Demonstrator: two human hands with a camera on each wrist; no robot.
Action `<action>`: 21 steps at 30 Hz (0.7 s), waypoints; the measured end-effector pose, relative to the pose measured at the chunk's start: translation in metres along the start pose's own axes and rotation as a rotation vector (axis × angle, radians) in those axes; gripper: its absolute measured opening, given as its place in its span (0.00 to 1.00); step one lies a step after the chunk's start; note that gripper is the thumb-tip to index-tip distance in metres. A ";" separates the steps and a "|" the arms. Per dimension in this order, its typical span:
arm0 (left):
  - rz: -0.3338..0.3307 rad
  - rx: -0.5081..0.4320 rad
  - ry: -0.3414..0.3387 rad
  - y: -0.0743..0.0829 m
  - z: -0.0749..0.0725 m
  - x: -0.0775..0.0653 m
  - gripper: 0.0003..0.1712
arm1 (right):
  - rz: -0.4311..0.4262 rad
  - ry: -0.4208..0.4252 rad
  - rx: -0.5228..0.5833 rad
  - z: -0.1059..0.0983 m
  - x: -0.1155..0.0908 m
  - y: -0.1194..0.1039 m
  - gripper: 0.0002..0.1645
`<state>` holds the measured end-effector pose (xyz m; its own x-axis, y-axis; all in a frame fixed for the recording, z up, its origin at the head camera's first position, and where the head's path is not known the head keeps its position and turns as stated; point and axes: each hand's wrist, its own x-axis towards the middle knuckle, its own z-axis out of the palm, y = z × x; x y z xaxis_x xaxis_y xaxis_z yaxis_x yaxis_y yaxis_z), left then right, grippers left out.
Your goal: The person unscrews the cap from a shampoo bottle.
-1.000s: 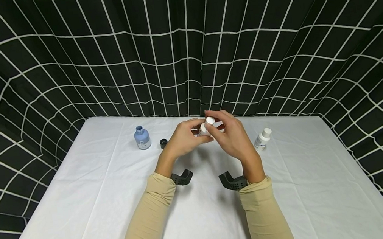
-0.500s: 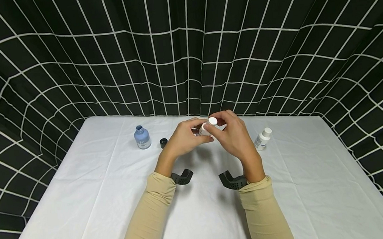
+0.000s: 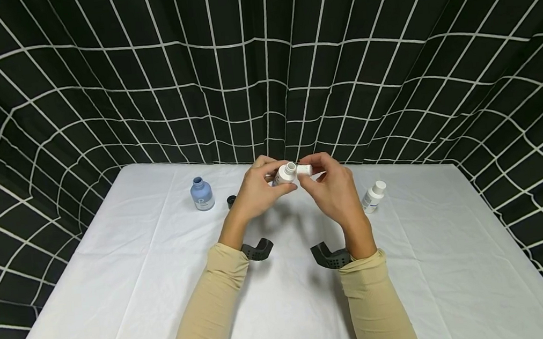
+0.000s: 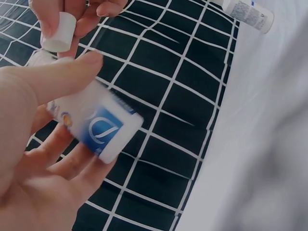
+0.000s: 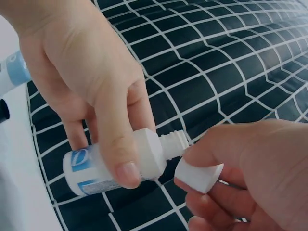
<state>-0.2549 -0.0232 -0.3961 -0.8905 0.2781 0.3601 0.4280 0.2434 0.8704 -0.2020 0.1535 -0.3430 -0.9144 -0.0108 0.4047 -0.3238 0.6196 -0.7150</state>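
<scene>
White bottle [image 4: 97, 120], probably plastic, held up over the table [image 3: 290, 308] — left hand [image 3: 258, 189] curled round it, right hand [image 3: 332, 188] pinching the loose cap [image 5: 199, 177] by its neck [image 5: 173, 145]. Looks light, stiff, maybe slick — I'd grip mid-body.

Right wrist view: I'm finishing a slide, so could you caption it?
Left hand grips an uncapped white bottle; right hand pinches a white cap.
</scene>
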 end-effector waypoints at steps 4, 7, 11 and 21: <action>-0.007 -0.003 0.058 -0.003 0.002 0.003 0.31 | 0.037 -0.023 0.030 0.004 0.002 0.003 0.18; -0.015 -0.007 0.095 -0.006 0.003 0.004 0.31 | 0.073 -0.053 0.062 0.007 0.004 0.006 0.21; -0.035 -0.019 0.142 -0.010 0.004 0.005 0.30 | 0.109 -0.070 0.087 0.014 0.008 0.014 0.24; -0.101 -0.057 0.208 -0.027 0.010 0.016 0.29 | 0.145 -0.092 0.000 0.037 0.023 0.048 0.20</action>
<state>-0.2788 -0.0156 -0.4172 -0.9436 0.0562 0.3264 0.3308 0.2063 0.9209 -0.2478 0.1536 -0.3887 -0.9700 0.0067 0.2430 -0.1866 0.6199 -0.7621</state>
